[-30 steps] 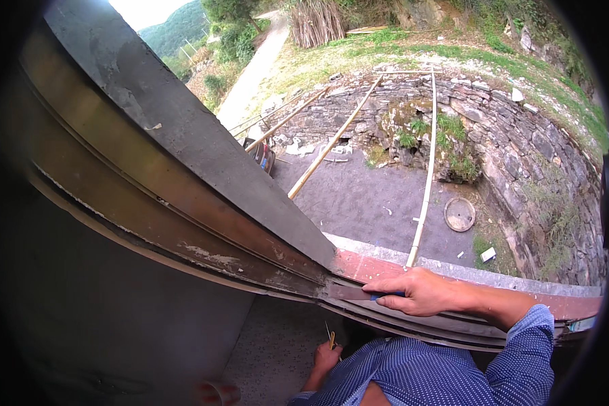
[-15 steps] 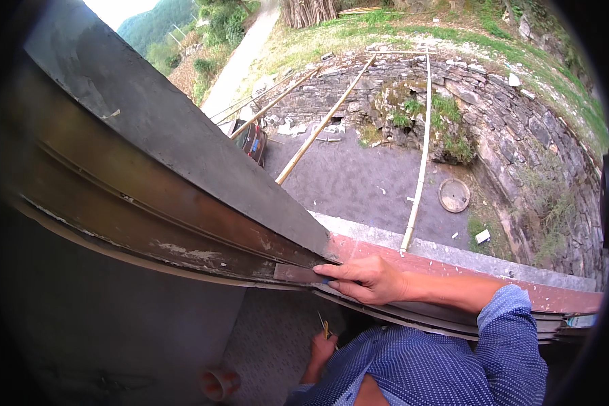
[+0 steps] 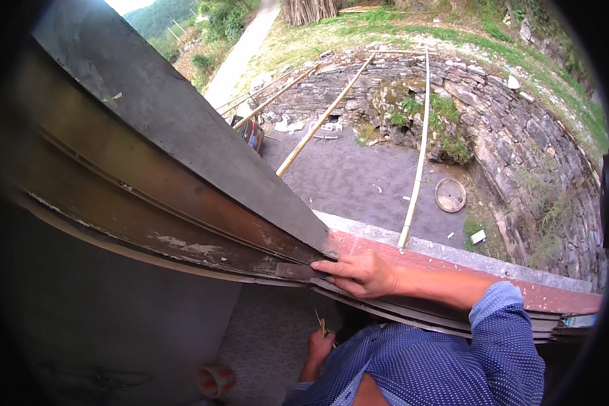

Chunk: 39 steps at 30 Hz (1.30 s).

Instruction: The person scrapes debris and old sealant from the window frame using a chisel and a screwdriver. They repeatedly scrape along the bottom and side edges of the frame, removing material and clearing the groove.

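My right hand [image 3: 365, 274] grips a putty knife, its handle mostly hidden by my fingers with a bit of blue showing. The putty knife's flat blade [image 3: 294, 271] lies against the lower corner of the brown metal window frame [image 3: 183, 220]. Whitish residue smears the frame to the left of the blade. Lower down, inside the room, my left hand [image 3: 320, 344] is closed on a small yellow-handled tool [image 3: 323, 327] with a thin metal tip pointing up; its exact kind is too small to tell.
A grey plastered wall edge [image 3: 216, 149] rises beside the frame. Outside the reddish sill [image 3: 440, 264], bamboo poles [image 3: 418, 155] stretch over a yard far below with a stone wall [image 3: 494, 135] and a parked car [image 3: 250, 132]. A red-and-white bucket [image 3: 215, 380] stands on the room floor.
The view has shifted slightly. My right hand and the blade stay at about the same place on the frame; my left hand still holds the yellow-handled tool.
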### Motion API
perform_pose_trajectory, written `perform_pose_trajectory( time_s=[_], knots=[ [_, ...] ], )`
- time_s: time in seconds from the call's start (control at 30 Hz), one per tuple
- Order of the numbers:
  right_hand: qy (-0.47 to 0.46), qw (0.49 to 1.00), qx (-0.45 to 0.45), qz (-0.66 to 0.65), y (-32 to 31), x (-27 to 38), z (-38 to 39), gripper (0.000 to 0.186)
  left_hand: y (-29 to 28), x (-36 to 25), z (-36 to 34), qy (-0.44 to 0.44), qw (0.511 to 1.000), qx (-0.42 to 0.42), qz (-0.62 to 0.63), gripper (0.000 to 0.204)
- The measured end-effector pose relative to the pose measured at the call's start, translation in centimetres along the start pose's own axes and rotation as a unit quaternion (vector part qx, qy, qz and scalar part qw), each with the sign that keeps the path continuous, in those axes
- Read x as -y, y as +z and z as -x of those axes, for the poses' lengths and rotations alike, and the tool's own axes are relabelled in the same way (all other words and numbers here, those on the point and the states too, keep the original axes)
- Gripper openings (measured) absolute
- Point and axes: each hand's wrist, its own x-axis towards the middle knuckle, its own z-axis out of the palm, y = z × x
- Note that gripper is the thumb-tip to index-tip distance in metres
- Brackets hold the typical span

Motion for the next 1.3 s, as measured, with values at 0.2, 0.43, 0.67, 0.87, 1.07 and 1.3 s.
perform_pose_trajectory(
  time_s=[0.2, 0.43, 0.67, 0.87, 1.07, 1.3],
  knots=[
    [-0.019, 1.000, -0.020, 0.001, 0.5, 0.8, -2.9, 0.055, 0.0, -0.9, 0.3, -0.003, 1.000, -0.014, -0.001, 0.028],
    [0.003, 1.000, -0.003, 0.007, 0.5, 0.5, -0.6, 0.050, -0.3, 0.1, -0.7, 0.006, 1.000, 0.015, -0.022, 0.030],
    [0.016, 0.999, -0.006, -0.032, 0.2, 0.0, -0.4, 0.054, -1.2, -2.0, -0.9, -0.036, 0.999, 0.028, 0.004, 0.025],
    [-0.059, 0.997, -0.016, 0.039, 1.0, -1.3, -0.8, 0.061, -0.6, -0.7, -3.0, -0.007, 0.999, 0.045, 0.008, 0.031],
    [-0.038, 0.995, -0.097, 0.002, 4.0, -0.7, -0.7, 0.042, 0.6, -4.6, -5.7, 0.021, 0.998, 0.056, -0.032, 0.031],
    [-0.147, 0.960, -0.236, -0.019, 3.7, 1.7, -4.5, 0.033, 1.7, -6.4, -7.0, 0.059, 0.993, 0.082, -0.057, 0.031]
  ],
)
